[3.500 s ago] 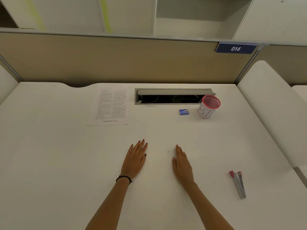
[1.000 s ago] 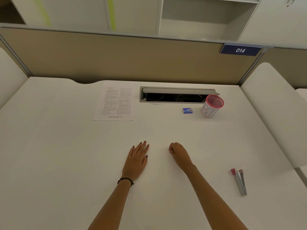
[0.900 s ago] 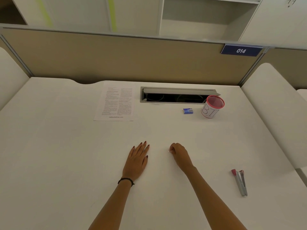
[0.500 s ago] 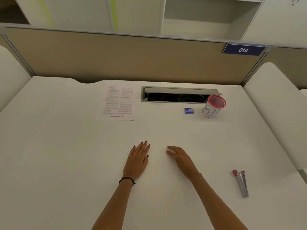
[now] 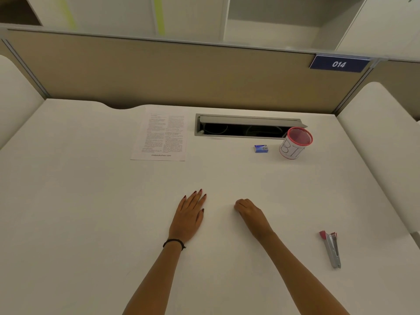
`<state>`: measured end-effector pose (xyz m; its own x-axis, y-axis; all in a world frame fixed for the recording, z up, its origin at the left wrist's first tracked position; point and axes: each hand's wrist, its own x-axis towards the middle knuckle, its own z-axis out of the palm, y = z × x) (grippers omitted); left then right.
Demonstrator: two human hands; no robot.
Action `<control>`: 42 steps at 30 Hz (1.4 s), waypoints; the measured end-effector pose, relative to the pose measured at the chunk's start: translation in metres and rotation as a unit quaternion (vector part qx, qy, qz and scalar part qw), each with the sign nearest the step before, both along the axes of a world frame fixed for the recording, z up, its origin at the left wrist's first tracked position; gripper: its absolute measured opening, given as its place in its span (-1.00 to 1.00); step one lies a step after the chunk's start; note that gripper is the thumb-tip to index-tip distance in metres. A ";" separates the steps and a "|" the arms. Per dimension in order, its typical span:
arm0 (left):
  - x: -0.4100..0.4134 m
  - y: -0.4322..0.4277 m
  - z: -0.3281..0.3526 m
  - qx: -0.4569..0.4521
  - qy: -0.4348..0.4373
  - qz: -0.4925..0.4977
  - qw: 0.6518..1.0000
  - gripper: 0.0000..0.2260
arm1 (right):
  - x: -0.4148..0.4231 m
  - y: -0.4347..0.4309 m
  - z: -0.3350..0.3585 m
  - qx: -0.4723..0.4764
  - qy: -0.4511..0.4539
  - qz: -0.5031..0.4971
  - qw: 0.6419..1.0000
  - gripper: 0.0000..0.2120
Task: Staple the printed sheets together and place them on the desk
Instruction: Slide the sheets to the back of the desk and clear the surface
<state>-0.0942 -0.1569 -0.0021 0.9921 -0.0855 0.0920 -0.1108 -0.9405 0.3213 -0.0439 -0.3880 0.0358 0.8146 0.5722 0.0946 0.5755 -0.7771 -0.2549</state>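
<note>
"Printed white paper sheets [image 5: 160, 135], were they held?"
"No. Left hand [image 5: 189, 215] lay flat on the white tabletop [image 5: 91, 201]; right hand [image 5: 248, 212] rested curled, empty. Sheets lay well beyond both hands; the silver, red-tipped stapler [image 5: 331, 248] lay well right."

White desk [image 5: 91, 201], printed sheets [image 5: 162, 135], stapler [image 5: 331, 250], staple box [image 5: 261, 148], red-rimmed cup [image 5: 294, 144]

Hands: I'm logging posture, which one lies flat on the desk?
The left hand, wearing the black wristband, fingers straight; the right hand is curled.
</note>
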 end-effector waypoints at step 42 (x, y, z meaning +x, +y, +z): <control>0.021 -0.016 -0.001 -0.008 0.004 0.016 1.000 -0.53 | 0.073 -0.084 0.047 0.539 0.088 -0.436 0.715 -0.90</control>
